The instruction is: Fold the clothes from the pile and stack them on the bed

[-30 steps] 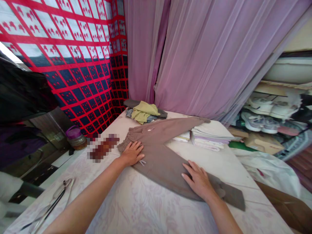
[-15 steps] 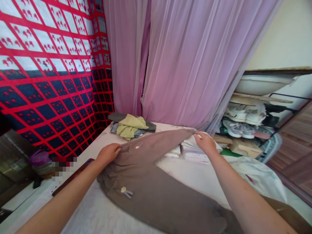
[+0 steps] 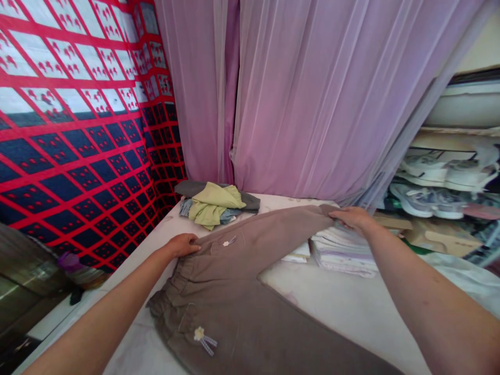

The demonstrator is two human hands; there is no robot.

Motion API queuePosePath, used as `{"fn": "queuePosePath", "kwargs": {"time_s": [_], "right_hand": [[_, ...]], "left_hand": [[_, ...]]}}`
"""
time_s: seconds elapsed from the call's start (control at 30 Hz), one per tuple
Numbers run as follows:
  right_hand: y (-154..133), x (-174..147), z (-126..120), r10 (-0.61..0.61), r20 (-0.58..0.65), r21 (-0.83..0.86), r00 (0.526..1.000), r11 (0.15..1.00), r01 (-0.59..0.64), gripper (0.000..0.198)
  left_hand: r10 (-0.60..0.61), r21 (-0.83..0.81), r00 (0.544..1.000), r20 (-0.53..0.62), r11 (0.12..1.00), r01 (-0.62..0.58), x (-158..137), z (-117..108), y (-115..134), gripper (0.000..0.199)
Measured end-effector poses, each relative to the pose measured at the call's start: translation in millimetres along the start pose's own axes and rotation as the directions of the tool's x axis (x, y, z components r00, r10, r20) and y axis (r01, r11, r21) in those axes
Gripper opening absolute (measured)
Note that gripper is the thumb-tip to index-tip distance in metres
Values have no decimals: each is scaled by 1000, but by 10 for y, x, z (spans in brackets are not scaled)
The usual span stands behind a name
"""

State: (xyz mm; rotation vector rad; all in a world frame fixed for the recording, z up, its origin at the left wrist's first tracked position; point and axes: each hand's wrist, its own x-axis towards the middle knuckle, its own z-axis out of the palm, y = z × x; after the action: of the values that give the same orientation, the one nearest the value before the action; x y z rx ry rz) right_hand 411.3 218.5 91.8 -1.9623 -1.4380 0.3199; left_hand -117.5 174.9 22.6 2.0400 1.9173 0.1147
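Note:
A pair of brown trousers [image 3: 250,281] lies spread on the white sheet, its gathered waistband toward the left and its legs reaching right. Small flower ornaments with ribbon tails mark the two pockets. My left hand [image 3: 183,245] pinches the far side edge of the trousers near the waist. At the far leg's hem, my right hand [image 3: 349,216] has its fingers closed on the cloth. That hem lies over part of a stack of folded white cloths [image 3: 344,251]. The near leg runs out of view at the bottom.
A heap of clothes with a yellow-green garment [image 3: 214,203] on top lies at the back of the bed [image 3: 312,291]. Purple curtains [image 3: 297,104] hang behind. Shelves with shoes [image 3: 441,200] stand at the right; a red-gridded cloth [image 3: 70,130] covers the left wall.
The far leg now lies straighter and flatter, its hem farther right with my right hand. My left hand stays at the far waist side. The view has shifted and come closer.

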Motion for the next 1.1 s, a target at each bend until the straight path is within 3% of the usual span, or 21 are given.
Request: {"fn": "queuePosePath", "kwargs": {"time_s": [0.1, 0.23, 0.33, 0.43, 0.53, 0.63, 0.7, 0.8, 0.9, 0.97, 1.03, 1.1], "right_hand": [[-149, -139, -235, 116, 68, 168, 991, 978, -126, 9], [-267, -571, -691, 97, 170, 598, 981, 781, -181, 23], [-96, -1011, -917, 47, 186, 728, 981, 664, -170, 32], [307, -1418, -984, 101, 180, 772, 978, 602, -205, 34], [770, -1731, -984, 115, 203, 741, 972, 632, -229, 24], [1090, -1977, -1002, 34, 233, 665, 972, 724, -184, 37], [1190, -2127, -1031, 15, 331, 594, 944, 774, -220, 42], [1240, -2321, -1083, 7, 485, 511, 874, 809, -290, 39], [1270, -2405, -1125, 12, 588, 392, 809, 870, -298, 41], [1289, -2380, -1131, 54, 590, 320, 806, 900, -295, 47], [1285, -2319, -1111, 129, 543, 250, 830, 918, -307, 49], [1244, -2269, -1065, 198, 507, 146, 839, 939, -310, 50]], "left_hand": [[10, -3, 1000, -7, 1000, -10, 3, -70, 38, 19], [22, -82, 990, -138, 996, -33, -153, -161, 73, 21], [27, -296, 961, -274, 949, -110, -433, -178, 50, 24], [21, -500, 948, -316, 846, -185, -820, -171, 8, 31], [29, -588, 961, -274, 786, -191, -1208, -183, -25, 34], [195, -484, 957, -215, 830, -278, -1486, -202, -41, 25], [328, -365, 933, -147, 859, -359, -1598, -198, -41, 20], [405, -220, 914, 12, 893, -392, -1699, -188, -22, 19], [400, -192, 899, 178, 910, -367, -1750, -234, 28, 21], [372, -246, 892, 257, 918, -311, -1736, -302, 74, 25], [306, -273, 921, 240, 932, -239, -1659, -364, 118, 35], [241, -220, 965, 105, 952, -214, -1520, -382, 143, 44]]}}
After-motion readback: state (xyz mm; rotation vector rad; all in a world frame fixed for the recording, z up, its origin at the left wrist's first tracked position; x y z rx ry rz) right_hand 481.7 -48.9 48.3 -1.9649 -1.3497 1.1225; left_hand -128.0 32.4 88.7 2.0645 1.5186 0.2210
